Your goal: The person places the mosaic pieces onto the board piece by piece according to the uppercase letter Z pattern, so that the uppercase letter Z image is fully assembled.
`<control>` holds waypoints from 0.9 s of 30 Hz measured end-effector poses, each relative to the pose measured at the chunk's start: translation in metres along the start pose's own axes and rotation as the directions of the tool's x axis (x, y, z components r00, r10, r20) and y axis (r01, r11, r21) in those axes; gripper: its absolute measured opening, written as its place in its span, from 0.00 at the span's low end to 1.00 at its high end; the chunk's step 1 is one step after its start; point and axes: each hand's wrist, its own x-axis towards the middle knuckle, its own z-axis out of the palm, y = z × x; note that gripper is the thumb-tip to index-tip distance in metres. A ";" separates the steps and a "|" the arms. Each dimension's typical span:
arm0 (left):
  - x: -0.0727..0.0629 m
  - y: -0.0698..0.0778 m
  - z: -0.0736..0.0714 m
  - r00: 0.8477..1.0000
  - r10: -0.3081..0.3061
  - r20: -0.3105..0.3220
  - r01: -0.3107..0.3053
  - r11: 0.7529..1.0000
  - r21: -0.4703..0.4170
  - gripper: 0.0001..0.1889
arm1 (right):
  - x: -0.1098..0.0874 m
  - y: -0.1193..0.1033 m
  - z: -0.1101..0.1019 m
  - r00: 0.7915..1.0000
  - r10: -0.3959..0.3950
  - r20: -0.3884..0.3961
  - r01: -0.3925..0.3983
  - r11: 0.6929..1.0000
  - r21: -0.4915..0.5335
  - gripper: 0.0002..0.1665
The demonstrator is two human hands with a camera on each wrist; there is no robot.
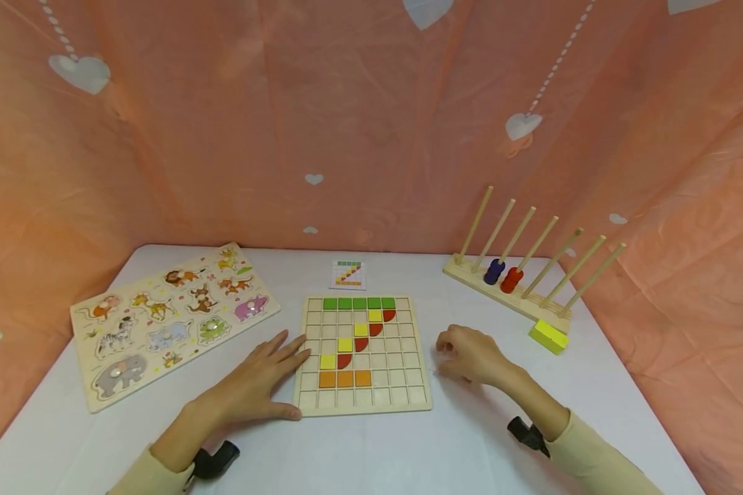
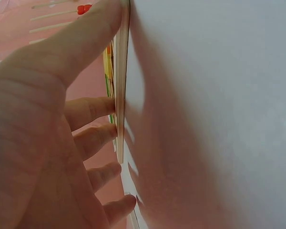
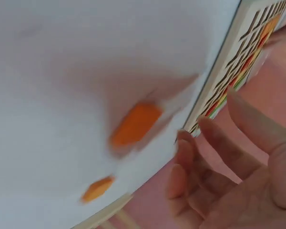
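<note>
The wooden grid board [image 1: 396,395] lies flat at the table's middle. A row of green squares [image 1: 359,303] runs along its top, yellow squares [image 1: 345,345] and red quarter-circles [image 1: 361,344] step diagonally down, and three orange squares [image 1: 345,379] sit near the bottom. My left hand [image 1: 254,378] rests spread at the board's left edge, fingertips and thumb touching it. To the right of the board hovers my right hand [image 1: 473,354], fingers loosely bent, with nothing seen between them. In the right wrist view a blurred orange piece [image 3: 136,125] lies near those fingers; the hand hides it from the head view.
Behind the board lies a small pattern card [image 1: 348,275]. An animal puzzle board [image 1: 179,302] occupies the left. At the back right stand a wooden peg rack [image 1: 501,292] with blue beads [image 1: 495,272] and red beads [image 1: 512,280], and a yellow block [image 1: 549,337].
</note>
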 end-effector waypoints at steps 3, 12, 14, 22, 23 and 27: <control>0.000 0.000 0.000 1.000 -0.001 0.000 0.001 1.000 -0.006 0.52 | -0.012 0.016 -0.003 0.998 0.049 0.031 -0.049 0.999 -0.016 0.16; 0.000 0.000 0.000 1.000 -0.012 0.009 0.012 1.000 -0.013 0.52 | -0.026 0.031 0.006 0.998 0.068 -0.012 -0.068 0.998 0.008 0.16; 0.000 0.000 0.000 1.000 -0.012 0.008 0.012 1.000 -0.010 0.52 | -0.025 0.029 0.008 0.998 0.055 -0.014 -0.055 0.998 0.019 0.17; -0.002 0.001 -0.002 1.000 -0.011 0.007 0.011 1.000 -0.009 0.52 | -0.009 0.013 0.017 0.989 -0.133 -0.063 0.141 0.977 0.159 0.09; -0.002 0.001 -0.002 1.000 -0.008 0.005 0.008 1.000 -0.010 0.52 | -0.005 0.008 0.018 0.985 -0.158 -0.074 0.169 0.969 0.179 0.07; -0.002 0.001 -0.003 1.000 0.002 0.002 -0.002 1.000 -0.013 0.52 | 0.008 -0.019 0.028 0.968 -0.239 -0.082 0.251 0.946 0.205 0.08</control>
